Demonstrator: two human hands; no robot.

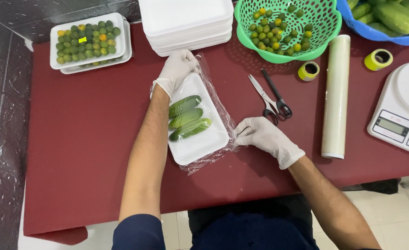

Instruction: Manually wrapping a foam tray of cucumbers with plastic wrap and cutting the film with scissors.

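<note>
The foam tray (200,143) lies at the centre of the tabletop (88,139), its long axis running from far-left to near-right. Three cucumbers (188,118) lie side by side in it, crosswise. Cling film (216,99) covers the tray. The left hand (176,69), gloved, presses flat on the tray's far corner with fingers closed on the film. The right hand (260,134), gloved, pinches the film edge just beside the tray's right rim. Both hands touch the tray. The green colander (327,39) holds small limes; the far tray (88,41) holds more.
</note>
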